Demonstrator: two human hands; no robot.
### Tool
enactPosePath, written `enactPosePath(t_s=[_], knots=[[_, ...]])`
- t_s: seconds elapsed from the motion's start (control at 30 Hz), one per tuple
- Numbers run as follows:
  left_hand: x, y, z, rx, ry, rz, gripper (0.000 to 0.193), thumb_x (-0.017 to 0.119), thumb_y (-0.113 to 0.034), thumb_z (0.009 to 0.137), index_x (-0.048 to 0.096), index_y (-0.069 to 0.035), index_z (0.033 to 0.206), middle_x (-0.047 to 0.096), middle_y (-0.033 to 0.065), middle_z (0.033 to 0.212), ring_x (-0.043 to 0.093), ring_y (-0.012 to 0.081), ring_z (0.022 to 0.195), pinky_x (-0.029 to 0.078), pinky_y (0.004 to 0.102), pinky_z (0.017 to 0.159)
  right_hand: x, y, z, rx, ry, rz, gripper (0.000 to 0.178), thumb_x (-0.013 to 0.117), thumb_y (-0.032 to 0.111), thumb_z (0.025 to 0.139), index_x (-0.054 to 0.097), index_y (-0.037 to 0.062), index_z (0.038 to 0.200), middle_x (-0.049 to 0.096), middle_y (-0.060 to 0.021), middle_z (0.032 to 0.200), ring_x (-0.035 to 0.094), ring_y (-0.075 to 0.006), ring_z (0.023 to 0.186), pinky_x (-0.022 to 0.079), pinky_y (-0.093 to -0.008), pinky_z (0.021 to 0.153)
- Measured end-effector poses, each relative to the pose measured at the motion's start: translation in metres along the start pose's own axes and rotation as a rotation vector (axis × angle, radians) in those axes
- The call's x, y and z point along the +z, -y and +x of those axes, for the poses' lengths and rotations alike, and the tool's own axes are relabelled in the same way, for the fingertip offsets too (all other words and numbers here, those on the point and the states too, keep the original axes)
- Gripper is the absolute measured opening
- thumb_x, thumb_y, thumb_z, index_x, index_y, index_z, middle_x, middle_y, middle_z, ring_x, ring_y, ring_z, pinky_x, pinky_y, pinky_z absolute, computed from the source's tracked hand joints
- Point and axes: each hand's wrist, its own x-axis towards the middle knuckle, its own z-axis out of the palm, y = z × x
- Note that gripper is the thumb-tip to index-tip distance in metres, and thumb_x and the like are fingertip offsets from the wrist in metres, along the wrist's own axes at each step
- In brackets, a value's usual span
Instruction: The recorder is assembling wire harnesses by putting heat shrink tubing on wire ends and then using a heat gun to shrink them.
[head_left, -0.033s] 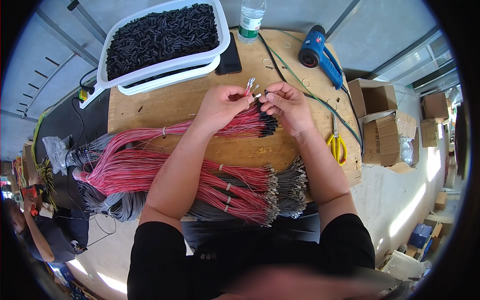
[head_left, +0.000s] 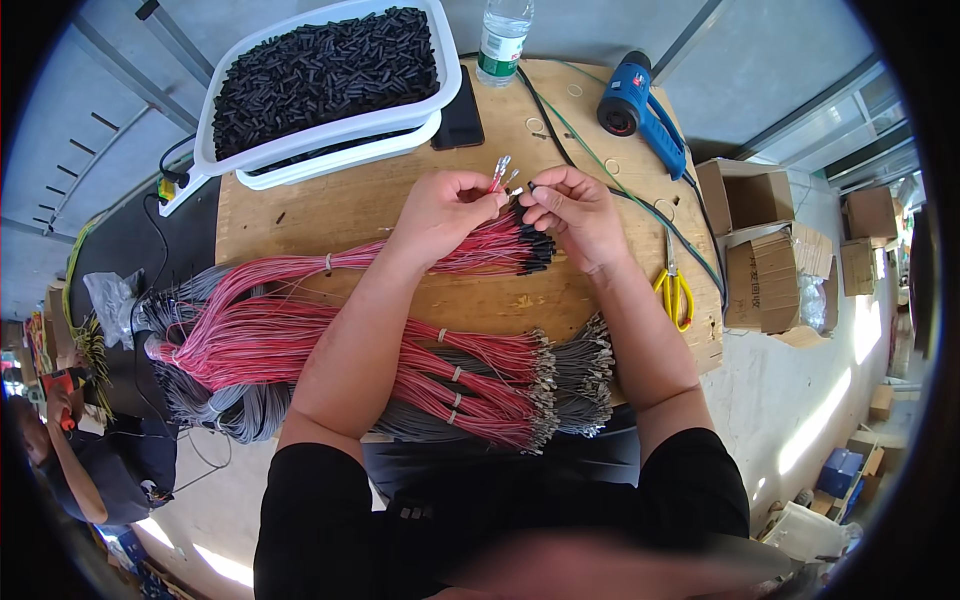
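Observation:
Over the wooden table, my left hand pinches a few red wires whose bare metal terminals stick up past the fingertips. Just to its right, my right hand closes finger and thumb on a short black sleeve, close to the terminals but seemingly apart from them. Beneath both hands lies a tied bundle of red wires, its ends covered by black sleeves. Nearer my body are more red bundles with uncovered metal terminals, lying beside grey wires.
A white tub full of short black sleeves stands at the far left, next to a dark phone. Farther back are a water bottle and a blue heat gun. Yellow-handled scissors lie right. Cardboard boxes stand beyond the table.

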Motion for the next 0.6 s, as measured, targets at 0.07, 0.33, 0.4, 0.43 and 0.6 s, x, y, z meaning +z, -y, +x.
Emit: enactPosePath(t_s=[0.07,0.33,0.4,0.43,0.6], knots=[[0.0000,-0.0011,-0.0005,-0.008,0.008,0.015,0.018,0.074,-0.007,0.099,0.076,0.006,0.111,0.074,0.0030,0.096,0.068,0.0081,0.088,0.055,0.0242,0.081,-0.0009,-0.0032,0.0008,-0.021,-0.012,-0.019,0.015,0.070,0.003,0.102,0.072,-0.0007,0.116,0.078,-0.0130,0.104,0.076,-0.0187,0.090,0.061,-0.0275,0.076],[0.0005,-0.0074,-0.0030,-0.014,0.014,0.035,0.019,0.074,-0.009,0.099,0.076,0.006,0.111,0.075,0.0038,0.094,0.067,0.0082,0.088,0.054,0.0245,0.080,0.0037,-0.0071,-0.0002,-0.105,-0.055,-0.018,0.011,0.072,-0.001,0.099,0.072,-0.0008,0.109,0.076,-0.0100,0.098,0.075,-0.0185,0.088,0.060,-0.0282,0.078],[0.0005,-0.0071,-0.0021,-0.012,0.015,0.031,0.019,0.074,-0.009,0.099,0.076,0.006,0.111,0.075,0.0038,0.094,0.067,0.0082,0.087,0.054,0.0243,0.080,0.0030,-0.0076,0.0003,-0.134,-0.042,-0.028,0.012,0.072,-0.003,0.098,0.072,-0.0011,0.110,0.076,-0.0105,0.099,0.076,-0.0193,0.089,0.060,-0.0290,0.079],[0.0004,-0.0068,-0.0017,-0.013,0.018,0.035,0.019,0.074,-0.009,0.099,0.077,0.006,0.111,0.075,0.0038,0.094,0.067,0.0081,0.087,0.054,0.0242,0.080,0.0031,-0.0075,0.0002,-0.133,-0.041,-0.028,0.012,0.072,-0.003,0.098,0.072,-0.0011,0.110,0.076,-0.0105,0.099,0.076,-0.0193,0.089,0.060,-0.0290,0.079],[0.0013,-0.0061,-0.0022,-0.015,0.027,0.015,0.020,0.075,-0.010,0.099,0.077,0.006,0.111,0.075,0.0037,0.092,0.067,0.0077,0.085,0.053,0.0240,0.077,0.0030,-0.0089,-0.0007,-0.177,-0.053,-0.122,0.014,0.073,-0.005,0.097,0.072,-0.0006,0.110,0.077,-0.0111,0.099,0.076,-0.0186,0.091,0.061,-0.0306,0.081]])
